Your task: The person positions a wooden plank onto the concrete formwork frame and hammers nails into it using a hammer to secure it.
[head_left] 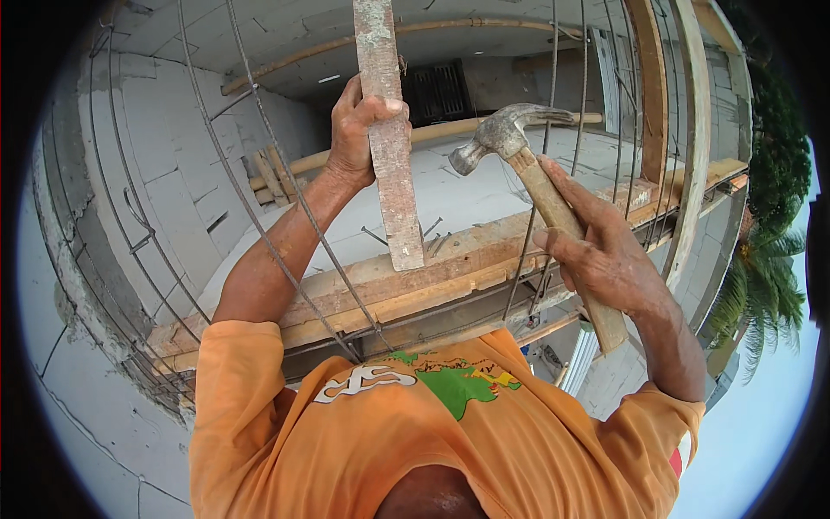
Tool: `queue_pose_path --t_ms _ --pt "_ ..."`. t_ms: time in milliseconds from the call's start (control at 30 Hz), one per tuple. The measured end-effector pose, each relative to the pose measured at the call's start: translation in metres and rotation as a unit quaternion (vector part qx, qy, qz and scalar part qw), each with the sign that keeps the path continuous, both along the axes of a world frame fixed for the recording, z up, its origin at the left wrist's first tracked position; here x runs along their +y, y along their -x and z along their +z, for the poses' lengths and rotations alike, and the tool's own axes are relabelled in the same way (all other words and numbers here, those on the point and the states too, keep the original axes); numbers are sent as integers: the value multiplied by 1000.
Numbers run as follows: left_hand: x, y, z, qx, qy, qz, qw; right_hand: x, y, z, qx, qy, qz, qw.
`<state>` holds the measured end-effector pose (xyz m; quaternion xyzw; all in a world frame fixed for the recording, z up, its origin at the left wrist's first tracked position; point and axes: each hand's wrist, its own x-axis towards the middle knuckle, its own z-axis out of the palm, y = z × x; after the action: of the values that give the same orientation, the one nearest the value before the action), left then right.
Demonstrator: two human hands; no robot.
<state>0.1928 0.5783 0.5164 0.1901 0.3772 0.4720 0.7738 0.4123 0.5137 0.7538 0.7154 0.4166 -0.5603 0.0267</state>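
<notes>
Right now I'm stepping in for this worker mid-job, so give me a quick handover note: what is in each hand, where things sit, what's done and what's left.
Left hand: gripped around an upright wooden batten, whose lower end meets the horizontal timber beam.
Right hand: closed on the wooden handle of a claw hammer, head raised beside the batten.
Several nails stick out by the batten's foot on the beam. Rebar rods run past the left forearm.
Done: batten stood in place.
Left: it looks not yet fixed; whether any nail holds it cannot be told.

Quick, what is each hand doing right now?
Left hand: closed around the upright wooden batten.
Right hand: closed on the claw hammer handle.
</notes>
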Motion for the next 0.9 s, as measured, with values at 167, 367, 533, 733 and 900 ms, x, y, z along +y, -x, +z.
queue_pose_path --t_ms 167,367,533,733,900 --pt "3 4 7 31 -3 6 1000 -9 -4 -2 1 -71 39 997" --pt "-1 5 -14 36 -30 4 999 -28 6 -9 55 13 -57 997" --pt "-4 8 -3 21 -15 6 1000 -13 10 -16 69 -78 -112 988" --pt "0 5 -1 28 -23 30 999 91 31 -40 168 -243 -179 938" --pt "0 1 19 52 2 10 999 226 48 -92 252 -314 -254 880"
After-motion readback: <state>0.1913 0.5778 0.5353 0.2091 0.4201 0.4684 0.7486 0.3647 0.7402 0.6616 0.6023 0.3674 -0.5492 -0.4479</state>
